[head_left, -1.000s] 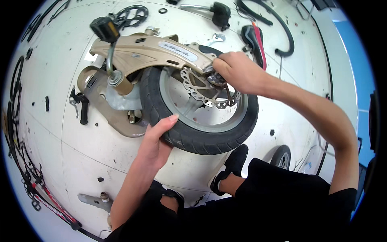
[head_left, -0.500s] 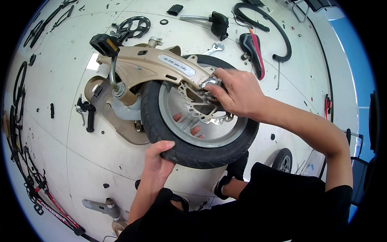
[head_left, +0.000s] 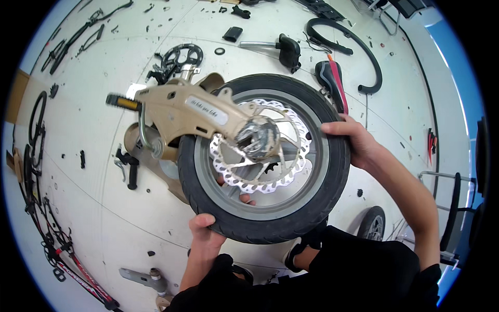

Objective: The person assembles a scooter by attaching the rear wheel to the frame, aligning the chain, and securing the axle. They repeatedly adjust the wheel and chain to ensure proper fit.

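A small bike wheel with a black tyre and grey rim is held up between my two hands. My left hand grips its lower left side, thumb on the tyre and fingertips showing between the spokes. At the right side, my right hand wraps round the tyre, its thumb reaching the rim; its other fingers are hidden. A beige frame lies over the wheel's upper left, its greasy, silvery end in front of the hub. Behind that end shows a silver brake disc. A pedal on its crank juts out left.
A brake lever with grip lies left of the frame. Beyond the wheel are a chainring, a seat post, a saddle and a curved black tube. Another small wheel lies right of my legs. Bike frames line the left.
My right hand has gone from the frame's end to the right side of the tyre. The wheel has turned to face upward more, baring the brake disc. My left hand keeps its grip.
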`<state>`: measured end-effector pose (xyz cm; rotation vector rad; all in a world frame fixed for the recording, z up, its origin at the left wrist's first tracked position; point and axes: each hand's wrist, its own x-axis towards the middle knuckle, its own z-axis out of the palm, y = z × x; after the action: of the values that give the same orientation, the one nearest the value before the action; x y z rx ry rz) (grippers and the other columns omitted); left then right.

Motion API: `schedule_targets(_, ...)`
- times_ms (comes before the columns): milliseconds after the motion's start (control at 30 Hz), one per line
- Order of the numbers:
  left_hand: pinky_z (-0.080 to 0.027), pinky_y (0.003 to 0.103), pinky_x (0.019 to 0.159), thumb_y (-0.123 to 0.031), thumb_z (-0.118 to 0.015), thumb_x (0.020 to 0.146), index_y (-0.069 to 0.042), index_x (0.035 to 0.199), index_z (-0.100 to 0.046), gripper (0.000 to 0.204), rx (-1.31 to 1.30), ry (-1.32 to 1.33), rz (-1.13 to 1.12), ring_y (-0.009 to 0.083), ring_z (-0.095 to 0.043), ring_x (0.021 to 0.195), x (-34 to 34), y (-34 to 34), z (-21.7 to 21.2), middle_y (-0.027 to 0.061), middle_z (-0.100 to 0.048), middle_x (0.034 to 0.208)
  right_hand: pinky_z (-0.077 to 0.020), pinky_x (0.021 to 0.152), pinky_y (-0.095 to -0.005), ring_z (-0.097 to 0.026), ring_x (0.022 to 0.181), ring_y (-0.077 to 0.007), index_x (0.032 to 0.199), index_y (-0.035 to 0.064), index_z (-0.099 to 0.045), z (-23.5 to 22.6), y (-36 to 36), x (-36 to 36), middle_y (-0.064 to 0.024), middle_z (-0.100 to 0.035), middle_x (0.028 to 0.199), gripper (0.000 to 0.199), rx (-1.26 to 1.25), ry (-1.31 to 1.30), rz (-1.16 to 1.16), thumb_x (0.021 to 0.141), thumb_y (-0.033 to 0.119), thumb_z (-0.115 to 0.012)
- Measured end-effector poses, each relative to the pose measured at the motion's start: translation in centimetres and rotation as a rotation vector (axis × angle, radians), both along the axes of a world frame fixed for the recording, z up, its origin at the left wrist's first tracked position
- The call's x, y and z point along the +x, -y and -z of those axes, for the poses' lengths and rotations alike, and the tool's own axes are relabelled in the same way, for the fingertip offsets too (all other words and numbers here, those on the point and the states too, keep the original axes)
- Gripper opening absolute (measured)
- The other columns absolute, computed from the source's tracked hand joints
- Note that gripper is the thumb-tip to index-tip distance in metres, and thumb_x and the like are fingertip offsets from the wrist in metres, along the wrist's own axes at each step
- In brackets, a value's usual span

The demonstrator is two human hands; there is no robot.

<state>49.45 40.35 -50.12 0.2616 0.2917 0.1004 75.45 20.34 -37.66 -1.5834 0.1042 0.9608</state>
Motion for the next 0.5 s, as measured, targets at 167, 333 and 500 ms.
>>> schedule_targets(167, -0.038, 0.058, 0.112, -0.031, -0.073, 0.077, 0.000, 0.147, -0.032, 0.087, 0.035, 0.035, 0.040, 0.0397, -0.056, 0.123, 0.6, -1.8, -1.0, 0.0190, -0.044, 0.147, -0.0589, 0.062, -0.0289, -0.068, 0.062, -0.0163, 0.099, -0.0063, -0.064, -3.6, -4.0, 0.2, -0.0123, -0.069, 0.082, 0.029, 0.031, 0.035, -0.043, 0.081, 0.016, -0.066)
schedule_targets(333, -0.043, 0.041, 0.103, -0.022, -0.062, 0.091, 0.003, 0.139, -0.044, 0.057, 0.880, -0.539, 0.108, 0.0258, -0.058, 0.118, -2.8, -5.4, -6.6, 0.0182, -0.052, 0.139, -0.0573, 0.065, -0.0293, -0.068, 0.064, -0.0161, 0.094, -0.0025, -0.066, -3.9, -5.2, 0.1, -0.0103, -0.070, 0.082, 0.024, 0.048, -0.044, 0.100, 0.080, 0.016, -0.061)
schedule_targets(500, -0.041, 0.036, 0.103, -0.019, -0.057, 0.093, 0.007, 0.134, -0.048, 0.049, 1.711, -0.084, -0.317, 0.0245, -0.055, 0.119, 3.7, -8.4, -11.5, 0.0198, -0.054, 0.134, -0.0572, 0.069, -0.0310, -0.069, 0.068, -0.0176, 0.096, -0.0021, -0.065, -3.7, -5.8, 1.2, -0.0107, -0.070, 0.083, 0.028, 0.047, -0.034, 0.150, 0.078, 0.019, -0.061)
